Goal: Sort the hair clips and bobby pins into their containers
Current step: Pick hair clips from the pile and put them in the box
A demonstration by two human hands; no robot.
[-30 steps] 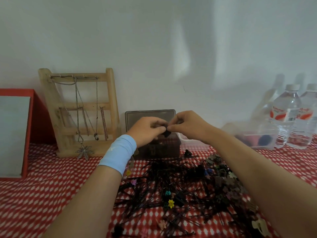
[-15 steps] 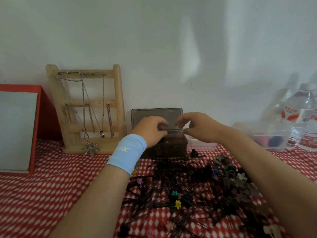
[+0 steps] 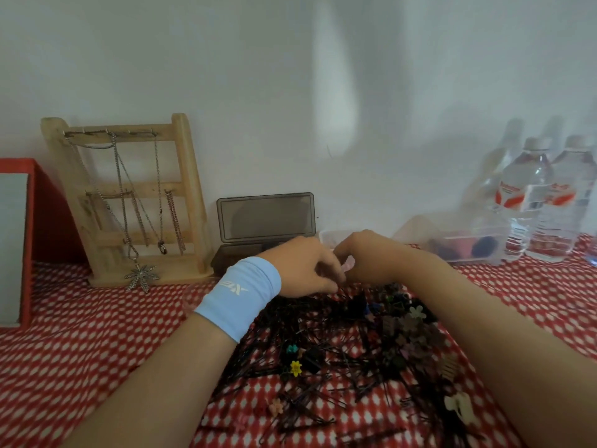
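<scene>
A tangled pile of black bobby pins (image 3: 326,360) and small coloured hair clips (image 3: 410,331) lies on the red checked cloth. Behind it stands a dark box (image 3: 231,253) with its lid (image 3: 265,218) raised, and a small clear container (image 3: 328,237) sits beside it. My left hand (image 3: 300,270), with a blue wristband, and my right hand (image 3: 371,260) meet at the pile's far edge, fingers curled down onto the pins. The fingertips are blurred, and I cannot make out whether they grip anything.
A wooden necklace stand (image 3: 129,202) leans on the wall at left, next to a red-framed board (image 3: 19,240). At right are a clear tub (image 3: 465,250) holding dark and red items and two water bottles (image 3: 546,202). A cream clip (image 3: 458,407) lies near my right forearm.
Both hands have come down from over the dark box to the far edge of the pile. The view has shifted slightly.
</scene>
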